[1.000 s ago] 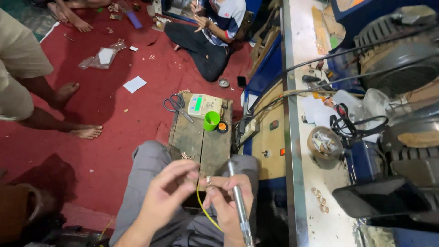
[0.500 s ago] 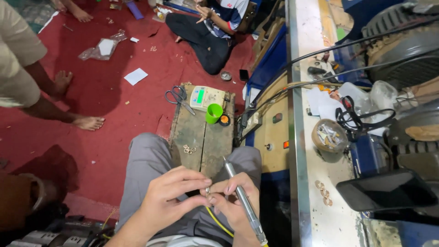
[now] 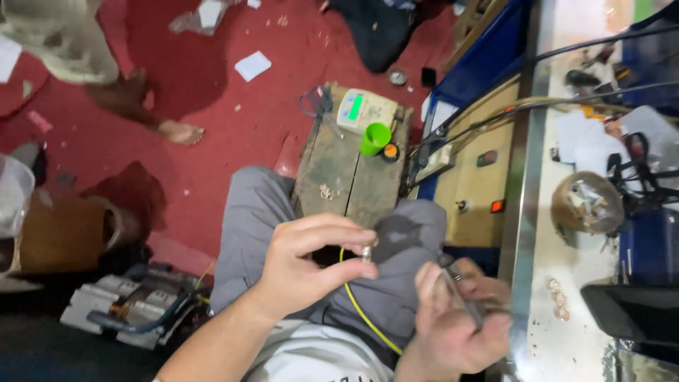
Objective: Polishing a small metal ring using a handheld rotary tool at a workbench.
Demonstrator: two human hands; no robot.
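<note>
My left hand (image 3: 311,265) pinches a small silver metal piece (image 3: 366,252) between thumb and forefinger, above my grey-trousered lap. A thin yellow wire (image 3: 361,308) curves down from near that piece toward my shirt. My right hand (image 3: 460,322) grips a slim grey pen-like tool (image 3: 463,293), blurred by motion, a little to the right of the metal piece. Ahead of my knees stands a worn wooden block (image 3: 339,177) with a small pile of metal bits (image 3: 328,192), a green cup (image 3: 375,139) and a white digital scale (image 3: 364,110).
A blue and tan bench (image 3: 488,163) with cables, a round bowl (image 3: 585,204) and a dark box (image 3: 629,311) fills the right. Red floor with paper scraps lies ahead; another person's bare foot (image 3: 180,131) is at the left, and a seated person is at the top.
The view has tilted down and closer. My right hand with the tool has dropped away to the right of the metal piece; my left hand still pinches it.
</note>
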